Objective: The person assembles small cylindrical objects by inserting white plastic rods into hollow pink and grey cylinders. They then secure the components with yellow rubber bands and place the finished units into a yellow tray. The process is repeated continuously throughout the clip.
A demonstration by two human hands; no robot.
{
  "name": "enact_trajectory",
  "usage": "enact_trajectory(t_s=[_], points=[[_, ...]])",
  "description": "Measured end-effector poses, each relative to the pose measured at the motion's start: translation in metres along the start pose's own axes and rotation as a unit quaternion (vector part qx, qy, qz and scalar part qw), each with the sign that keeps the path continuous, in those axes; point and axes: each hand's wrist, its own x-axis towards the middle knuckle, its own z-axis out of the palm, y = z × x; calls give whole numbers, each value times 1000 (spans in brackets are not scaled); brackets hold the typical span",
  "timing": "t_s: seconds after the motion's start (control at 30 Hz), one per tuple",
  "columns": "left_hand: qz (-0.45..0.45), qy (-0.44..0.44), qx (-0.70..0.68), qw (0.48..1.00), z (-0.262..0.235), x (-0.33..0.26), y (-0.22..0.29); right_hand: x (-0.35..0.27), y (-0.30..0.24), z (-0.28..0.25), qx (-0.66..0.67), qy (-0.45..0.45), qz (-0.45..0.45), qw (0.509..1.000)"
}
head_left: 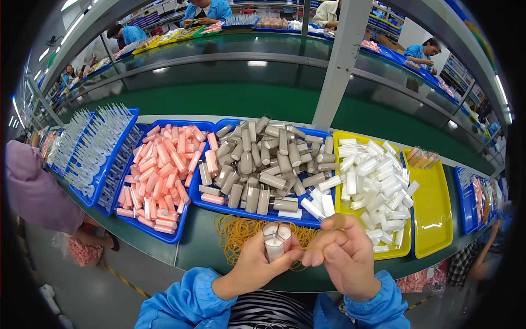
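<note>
- Far left, a person in a pale pink top (pixel 41 186) slid off into the dark rim, cut short by the lens.
- Next came a blue tray (pixel 118 156) bristling with clear stems, too tangled to tell apart.
- Then a blue tray of pink pieces (pixel 164 170), heaped so deep that the lower ones were buried.
- Beside it, a blue tray of grey pieces (pixel 263 159), some white ones mixed in at its near right corner.
- Just in front, a heap of yellow rubber bands (pixel 233 233) ran partly out of sight behind the hands.
- Here was the left hand (pixel 253 268), closed round a bundle of small cylinders (pixel 274 253); three ends showed, the lower parts lost behind the fingers.
- Between the hands, a thin yellow band (pixel 313 249) stretched, barely traceable.
- And the right hand (pixel 349 259), fingers curled in, had hold of that band, the exact pinch hidden.
- Rightward, a yellow tray of white pieces (pixel 378 192); farther on, another yellow tray (pixel 433 219) with bundles at its far end.
- Last, a blue tray (pixel 466 200), its contents blurring toward the rim.
</note>
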Motion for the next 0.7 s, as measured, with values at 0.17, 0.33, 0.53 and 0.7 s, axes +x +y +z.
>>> enact_trajectory(t_s=[0.17,0.33,0.53,0.7], points=[[-80,-76,-159,981,0,-2,5,18,13,-14,-491,-32,-257,832],[-14,-127,149,981,-3,-3,9,35,-13,-12,-627,-219,-196,721],[-13,-37,84,996,-18,-11,17,31,-12,-43,-723,-142,-249,629],[24,112,-199,973,-26,1,7,11,-10,-60,-334,-140,-172,916]])
